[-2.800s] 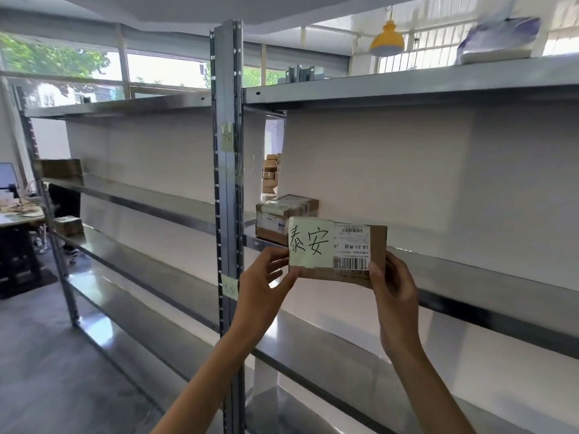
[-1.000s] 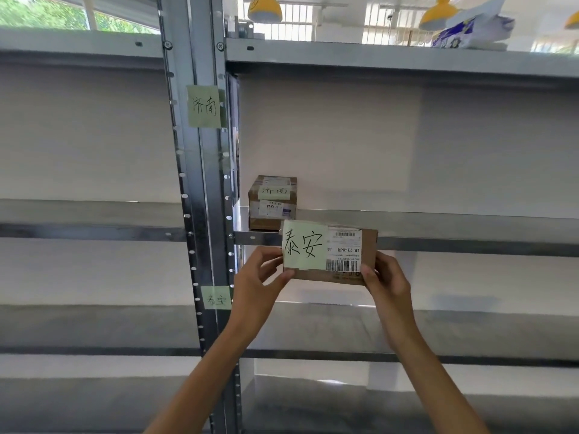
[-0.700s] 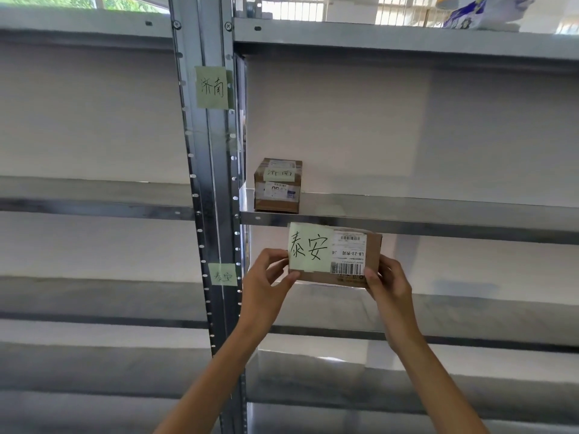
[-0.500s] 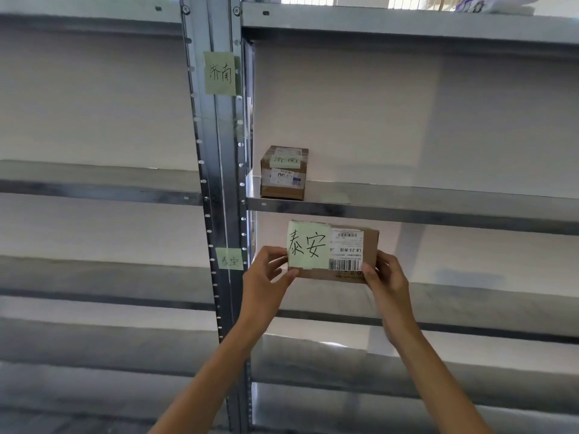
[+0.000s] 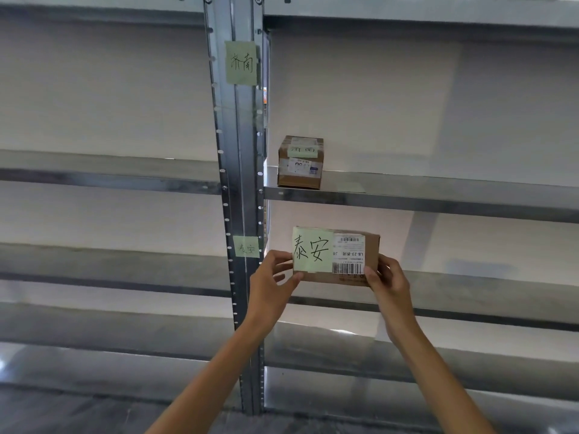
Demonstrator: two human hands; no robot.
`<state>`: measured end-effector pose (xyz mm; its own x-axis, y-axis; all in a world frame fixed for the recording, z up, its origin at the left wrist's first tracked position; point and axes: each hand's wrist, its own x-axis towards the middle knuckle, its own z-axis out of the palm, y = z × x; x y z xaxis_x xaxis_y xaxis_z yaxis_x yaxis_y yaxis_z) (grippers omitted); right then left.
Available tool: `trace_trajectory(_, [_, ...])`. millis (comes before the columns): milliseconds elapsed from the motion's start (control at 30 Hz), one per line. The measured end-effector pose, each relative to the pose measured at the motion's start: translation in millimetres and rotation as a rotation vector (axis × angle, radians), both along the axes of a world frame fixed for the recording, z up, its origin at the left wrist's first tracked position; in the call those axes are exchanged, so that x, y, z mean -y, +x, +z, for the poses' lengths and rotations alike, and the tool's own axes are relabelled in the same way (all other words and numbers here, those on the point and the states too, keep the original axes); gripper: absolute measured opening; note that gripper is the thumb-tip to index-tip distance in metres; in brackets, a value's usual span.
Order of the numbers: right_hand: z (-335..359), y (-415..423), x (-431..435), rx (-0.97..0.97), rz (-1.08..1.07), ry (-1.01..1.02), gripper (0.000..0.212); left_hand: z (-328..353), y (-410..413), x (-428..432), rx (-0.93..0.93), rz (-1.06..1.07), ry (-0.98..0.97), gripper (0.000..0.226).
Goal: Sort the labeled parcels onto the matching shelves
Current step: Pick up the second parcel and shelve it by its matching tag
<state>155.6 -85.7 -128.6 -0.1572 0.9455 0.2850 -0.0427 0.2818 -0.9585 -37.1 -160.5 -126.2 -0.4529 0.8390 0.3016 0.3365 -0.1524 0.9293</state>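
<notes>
- The person is holding the parcel [image 5: 336, 256] with both hands — its long axis is running left to right, level, and its broad labelled face is turning toward the camera.
- A green note [image 5: 311, 249] with two handwritten characters is covering the left half of that face, the characters standing upright; a white shipping label [image 5: 347, 255] with barcodes is sitting just to its right.
- The left hand [image 5: 271, 286] is pinching the lower left corner, thumb on the front and fingers curling behind.
- The right hand [image 5: 390, 283] is gripping the lower right corner the same way.
- The parcel is hanging in the opening between the upper shelf [image 5: 438, 195] and the lower shelf [image 5: 470, 289]; whether its bottom edge is touching the lower shelf cannot be told.
- A second ago the parcel was overlapping the front edge of the upper shelf — now it is sitting wholly below that edge, level with the lower post note [image 5: 247, 246].
- The upright post [image 5: 238, 151] is standing just left of the left hand, also carrying the upper post note [image 5: 241, 62].
- The second parcel [image 5: 300, 161] is resting on the upper shelf at its left end, near the post, directly above the held one.
- Bare lower-shelf surface is stretching away to the right of the right hand.
</notes>
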Motion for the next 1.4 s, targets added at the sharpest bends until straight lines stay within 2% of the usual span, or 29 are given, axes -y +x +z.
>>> trace_trajectory(167, [-2, -15, 2, 0.000, -0.007, -0.003, 0.033, 1, -15, 2, 0.013, -0.008, 0.003, 0.035])
trace_trajectory(533, [-1, -48, -8, 0.004, -0.048, 0.001, 0.023, 1, -50, -15, 0.032, -0.026, 0.013, 0.035])
trace_trajectory(733, [-9, -55, -11, -0.003, -0.070, -0.008, 0.025, -5, -62, -28, 0.019, -0.066, 0.023, 0.034])
trace_trajectory(933, [-23, -51, -22, 0.027, -0.090, -0.044, 0.025, -21, -61, -40, 0.037, -0.095, -0.040, 0.035])
trace_trajectory(1400, [-62, -63, -127, 0.086, -0.052, -0.185, 0.031, -47, -71, -139, 0.061, -0.054, -0.146, 0.030])
